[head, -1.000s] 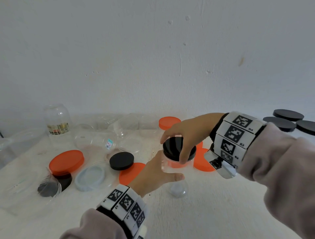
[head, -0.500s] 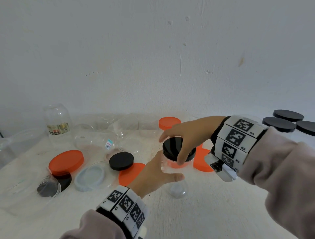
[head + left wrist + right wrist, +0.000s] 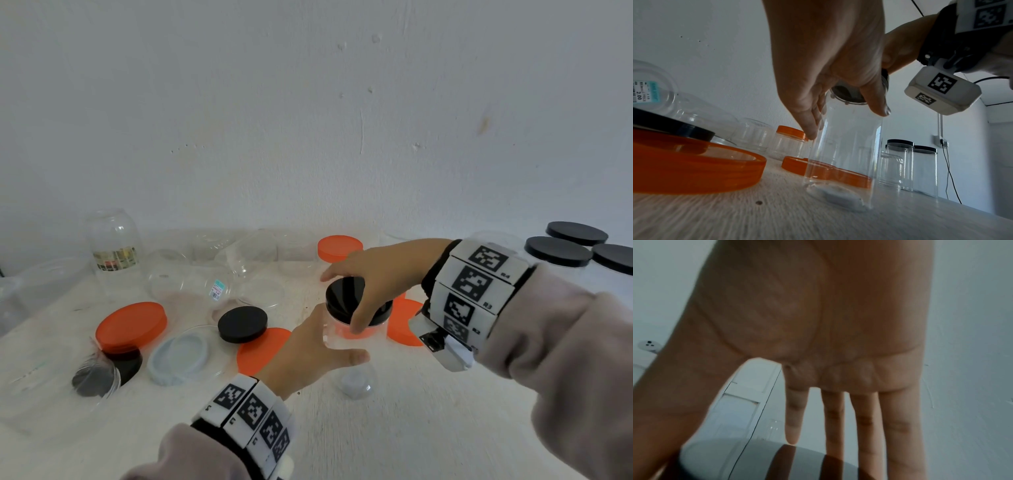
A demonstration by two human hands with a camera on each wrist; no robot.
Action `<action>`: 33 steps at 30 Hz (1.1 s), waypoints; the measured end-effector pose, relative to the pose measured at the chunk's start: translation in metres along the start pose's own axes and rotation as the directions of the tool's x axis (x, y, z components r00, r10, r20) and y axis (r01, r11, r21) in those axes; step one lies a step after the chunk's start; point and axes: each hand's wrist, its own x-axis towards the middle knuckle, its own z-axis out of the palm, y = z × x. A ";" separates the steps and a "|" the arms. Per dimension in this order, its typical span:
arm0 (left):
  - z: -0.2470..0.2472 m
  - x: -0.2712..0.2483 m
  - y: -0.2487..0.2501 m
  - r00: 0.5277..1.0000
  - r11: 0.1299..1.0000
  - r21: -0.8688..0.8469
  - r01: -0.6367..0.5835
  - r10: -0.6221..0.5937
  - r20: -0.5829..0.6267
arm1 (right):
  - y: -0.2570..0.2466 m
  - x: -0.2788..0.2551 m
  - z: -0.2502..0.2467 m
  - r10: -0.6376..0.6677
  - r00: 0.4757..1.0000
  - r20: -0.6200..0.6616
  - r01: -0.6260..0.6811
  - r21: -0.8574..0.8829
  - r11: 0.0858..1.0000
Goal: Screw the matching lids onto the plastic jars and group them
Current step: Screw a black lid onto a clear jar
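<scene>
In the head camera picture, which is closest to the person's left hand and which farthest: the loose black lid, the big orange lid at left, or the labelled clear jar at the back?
From the left hand, nearest first:
1. The loose round black plastic lid, just to its left.
2. The big round orange plastic lid, farther left.
3. The labelled clear plastic jar, at the far back left by the wall.

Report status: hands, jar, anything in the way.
Left hand grips clear jar upright on table. Right hand grips black lid on its mouth. Orange lids close behind the jar.

White wall (image 3: pixel 308 120), wooden tabletop (image 3: pixel 777 219), socket (image 3: pixel 944 143).
</scene>
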 end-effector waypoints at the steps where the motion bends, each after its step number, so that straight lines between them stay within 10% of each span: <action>1: 0.000 0.000 0.000 1.000 1.000 -0.001 0.000 0.000 -0.004 | 0.000 -0.001 -0.001 -0.020 1.000 -0.009 0.020 0.006 1.000; 10: 0.000 0.000 0.000 1.000 1.000 0.018 -0.019 0.019 0.007 | -0.003 0.007 0.011 0.047 0.986 -0.160 -0.055 -0.050 0.997; 33: 0.006 0.003 -0.003 0.999 0.998 -0.046 -0.042 0.041 -0.022 | 0.002 0.000 -0.002 -0.036 0.999 -0.009 0.036 -0.036 0.999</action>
